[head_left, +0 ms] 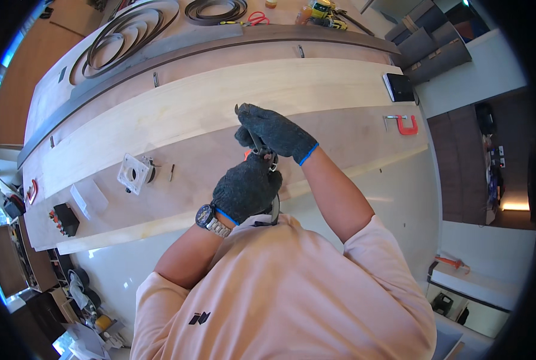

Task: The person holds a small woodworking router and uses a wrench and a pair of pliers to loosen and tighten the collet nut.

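My left hand, in a dark grey glove, grips a metal tool with a small orange part, low in front of my body. Just above it, my gloved right hand is closed on a grey metal wrench-like piece that meets the tool. Much of both items is hidden by my fingers. To the left on the board lie a clear square base plate with a round hole, a small thin bit and a translucent plastic sheet.
The long wooden workbench holds a red C-clamp, a black notebook, a black case of bits and dark strips. Along the back are coiled edging bands, red scissors and power tools.
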The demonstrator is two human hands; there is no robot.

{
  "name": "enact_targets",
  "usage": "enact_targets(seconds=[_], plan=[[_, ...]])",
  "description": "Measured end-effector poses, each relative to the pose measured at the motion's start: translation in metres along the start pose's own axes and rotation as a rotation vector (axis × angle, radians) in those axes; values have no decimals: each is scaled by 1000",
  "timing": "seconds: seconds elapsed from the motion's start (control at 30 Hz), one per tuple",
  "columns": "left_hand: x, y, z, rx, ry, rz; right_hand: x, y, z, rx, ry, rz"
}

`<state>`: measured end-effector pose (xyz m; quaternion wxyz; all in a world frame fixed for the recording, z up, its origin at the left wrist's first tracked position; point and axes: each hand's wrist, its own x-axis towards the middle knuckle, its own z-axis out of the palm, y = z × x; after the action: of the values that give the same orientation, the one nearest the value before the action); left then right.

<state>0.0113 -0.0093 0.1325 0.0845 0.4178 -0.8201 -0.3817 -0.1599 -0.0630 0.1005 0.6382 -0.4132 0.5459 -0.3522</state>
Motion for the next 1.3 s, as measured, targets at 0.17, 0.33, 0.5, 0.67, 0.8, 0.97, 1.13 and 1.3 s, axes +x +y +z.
enact_targets(seconds=[0.17, 0.33, 0.5, 0.67, 0.8, 0.97, 1.13, 1.3], plan=[[-3, 0, 6, -38, -38, -24, -20, 6, 7, 77, 5, 1], [-3, 2, 11, 12, -58, -32, -25, -2, 8, 38, -32, -21], [-7, -2, 8, -76, -28, 38, -30, 1, 16, -204, -115, -25], [-5, -2, 8, -84, -17, 12, -25, 12, 12, -116, -50, -40], [1, -3, 10, -80, 21, 23, -23, 15, 4, -54, -63, 32], [4, 1, 4, -88, -64, -28, -23, 21, 5, 89, -43, 9], [3, -1, 6, -87, -21, -4, -25, 42, -1, 225, 103, -106], [2, 0, -2, -118, -56, -13, -80, 85, -17, -467, 547, -545]])
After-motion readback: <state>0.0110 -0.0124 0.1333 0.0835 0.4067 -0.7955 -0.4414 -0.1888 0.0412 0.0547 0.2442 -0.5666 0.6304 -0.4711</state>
